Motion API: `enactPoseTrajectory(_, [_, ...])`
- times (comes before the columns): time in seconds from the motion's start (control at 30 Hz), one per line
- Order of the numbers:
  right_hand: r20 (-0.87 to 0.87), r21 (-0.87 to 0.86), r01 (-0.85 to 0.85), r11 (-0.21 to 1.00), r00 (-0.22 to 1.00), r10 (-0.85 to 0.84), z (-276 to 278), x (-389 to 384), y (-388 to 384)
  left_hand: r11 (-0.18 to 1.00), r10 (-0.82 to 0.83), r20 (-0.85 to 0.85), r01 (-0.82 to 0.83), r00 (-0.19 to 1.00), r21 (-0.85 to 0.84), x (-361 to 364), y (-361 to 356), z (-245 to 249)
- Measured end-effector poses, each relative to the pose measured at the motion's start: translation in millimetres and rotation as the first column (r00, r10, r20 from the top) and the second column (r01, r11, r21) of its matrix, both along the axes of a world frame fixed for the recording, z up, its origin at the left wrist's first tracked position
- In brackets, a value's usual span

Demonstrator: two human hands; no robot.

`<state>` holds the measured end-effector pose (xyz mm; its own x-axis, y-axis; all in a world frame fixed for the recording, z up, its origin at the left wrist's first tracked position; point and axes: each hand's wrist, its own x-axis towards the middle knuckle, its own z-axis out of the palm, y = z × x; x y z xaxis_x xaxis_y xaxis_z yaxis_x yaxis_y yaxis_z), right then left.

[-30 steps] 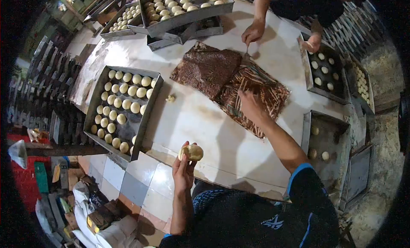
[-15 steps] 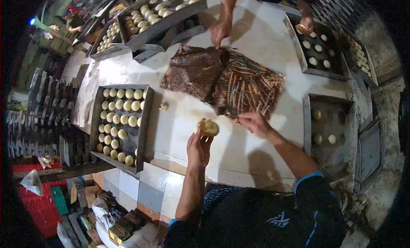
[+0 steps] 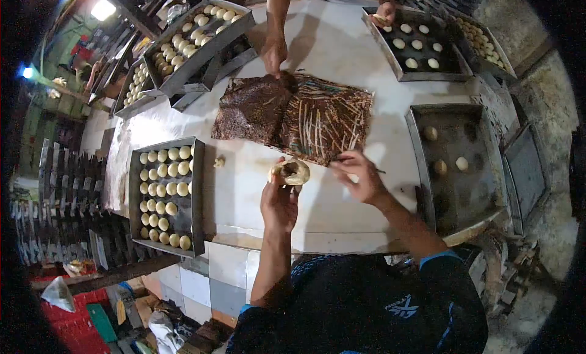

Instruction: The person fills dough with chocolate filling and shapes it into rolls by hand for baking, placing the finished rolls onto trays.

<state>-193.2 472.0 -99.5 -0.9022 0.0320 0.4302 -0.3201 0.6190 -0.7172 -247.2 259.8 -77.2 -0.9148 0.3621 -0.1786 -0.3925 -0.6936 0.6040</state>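
My left hand (image 3: pixel 280 204) is closed around a pale piece of dough (image 3: pixel 299 176), held up with a dark brown filling in its hollow. Beside it, my right hand (image 3: pixel 360 178) pinches a thin stick-like tool (image 3: pixel 381 171), most of which the fingers hide. That hand is at the near edge of a flat slab of dark brown filling (image 3: pixel 253 113), whose right half is scored with light streaks. Across the table, another person's hand (image 3: pixel 274 56) touches the slab's far edge.
A tray of dough balls (image 3: pixel 198 171) stands at the left, and stacked trays (image 3: pixel 210 61) at the back left. At the right is a tray (image 3: pixel 421 189) with a few balls. Another person's second hand (image 3: pixel 384 13) is over a back-right tray (image 3: pixel 436 77). A dough scrap (image 3: pixel 219 162) lies on the table (image 3: pixel 244 195).
Dark filling now shows in the dough in my left hand. My right hand has turned, its tool now pointing right, away from the slab. The view has shifted.
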Motion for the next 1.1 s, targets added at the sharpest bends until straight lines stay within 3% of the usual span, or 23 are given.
enactPoseTrajectory(0.03, [0.141, -0.446, -0.063, 0.893, 0.980, 0.139, 10, -2, -20, 1.000, -0.001, 0.027, 0.001, 1.000, -0.016, 6, 3, 4])
enactPoseTrajectory(0.07, [0.196, -0.801, -0.043, 0.597, 0.924, 0.328, 21, -3, -40, 0.997, -0.035, -0.044, 0.038, 0.998, 0.069, 13, 1, 0])
enactPoseTrajectory(0.1, [0.218, -0.891, 0.061, 0.449, 0.927, 0.306, 37, -2, -58, 0.993, 0.007, -0.009, -0.006, 1.000, 0.114, 21, -1, 6])
enactPoseTrajectory(0.13, [0.205, -0.889, 0.044, 0.456, 0.928, 0.310, 40, -5, -69, 0.986, 0.052, 0.029, -0.056, 0.998, 0.159, 28, -6, 11])
enactPoseTrajectory(0.2, [0.330, -0.942, 0.303, 0.143, 0.911, 0.246, 40, -13, -93, 0.975, 0.137, -0.024, -0.131, 0.990, 0.177, 37, -22, 15])
enactPoseTrajectory(0.23, [0.260, -0.948, 0.212, 0.236, 0.945, 0.196, 41, -12, -111, 0.983, 0.175, -0.111, -0.168, 0.978, 0.070, 44, -32, 18])
enactPoseTrajectory(0.27, [0.255, -0.948, 0.201, 0.246, 0.943, 0.215, 41, -6, -128, 0.946, 0.199, -0.260, -0.255, 0.945, -0.202, 55, -40, 20])
enactPoseTrajectory(0.3, [0.132, -0.752, 0.040, 0.658, 0.987, 0.091, 67, 6, -149, 0.788, 0.125, -0.548, -0.418, 0.827, -0.452, 63, -51, 19])
enactPoseTrajectory(0.33, [-0.048, -0.365, -0.057, 0.929, 0.998, 0.042, 92, 20, -168, 0.535, -0.058, -0.741, -0.606, 0.669, -0.589, 73, -64, 17])
enactPoseTrajectory(0.37, [-0.047, -0.161, -0.071, 0.984, 0.997, 0.064, 109, 33, -182, 0.598, -0.056, -0.737, -0.568, 0.674, -0.565, 87, -77, 26])
enactPoseTrajectory(0.47, [-0.270, 0.010, -0.045, 0.999, 0.962, 0.046, 123, 56, -227, 0.613, -0.038, -0.734, -0.564, 0.678, -0.553, 121, -120, 50])
enactPoseTrajectory(0.53, [-0.343, 0.042, -0.094, 0.995, 0.934, 0.103, 132, 75, -246, 0.869, 0.249, -0.495, -0.418, 0.832, -0.266, 144, -147, 60])
enactPoseTrajectory(0.57, [-0.422, 0.071, -0.137, 0.988, 0.893, 0.154, 137, 83, -254, 0.946, 0.301, -0.384, -0.325, 0.873, 0.003, 153, -165, 68])
enactPoseTrajectory(0.6, [-0.410, 0.080, -0.136, 0.987, 0.898, 0.157, 141, 92, -261, 0.948, 0.316, -0.335, -0.312, 0.888, 0.066, 161, -178, 71])
enactPoseTrajectory(0.67, [-0.267, -0.031, -0.262, 0.964, 0.932, 0.245, 150, 110, -266, 0.903, 0.232, -0.605, -0.399, 0.761, -0.156, 169, -205, 51])
enactPoseTrajectory(0.73, [0.092, -0.386, -0.218, 0.896, 0.958, 0.273, 155, 123, -269, 0.852, 0.239, -0.680, -0.485, 0.693, -0.195, 183, -209, 56])
enactPoseTrajectory(0.8, [0.363, -0.660, -0.166, 0.733, 0.783, 0.505, 158, 133, -264, 0.698, 0.143, -0.838, -0.654, 0.526, -0.291, 195, -212, 60])
enactPoseTrajectory(0.87, [0.284, -0.700, -0.139, 0.700, 0.845, 0.452, 151, 146, -264, 0.579, 0.076, -0.925, -0.772, 0.373, -0.263, 199, -203, 61])
enactPoseTrajectory(0.9, [0.106, -0.461, -0.308, 0.832, 0.912, 0.397, 155, 148, -260, 0.466, -0.008, -0.949, -0.839, 0.314, -0.282, 200, -199, 63])
enactPoseTrajectory(0.93, [-0.094, -0.161, -0.390, 0.907, 0.920, 0.379, 161, 150, -256, 0.464, -0.009, -0.951, -0.841, 0.310, -0.279, 205, -194, 70])
enactPoseTrajectory(1.0, [-0.030, -0.064, -0.299, 0.952, 0.954, 0.297, 176, 166, -252, 0.243, -0.184, -0.862, -0.827, 0.473, -0.506, 215, -178, 88])
enactPoseTrajectory(1.07, [-0.135, 0.062, -0.221, 0.973, 0.964, 0.227, 165, 172, -230, 0.345, -0.291, -0.865, -0.799, 0.408, -0.493, 208, -162, 87])
enactPoseTrajectory(1.1, [-0.137, 0.053, -0.189, 0.980, 0.971, 0.195, 164, 173, -215, 0.571, -0.069, -0.861, -0.687, 0.505, -0.449, 207, -142, 89])
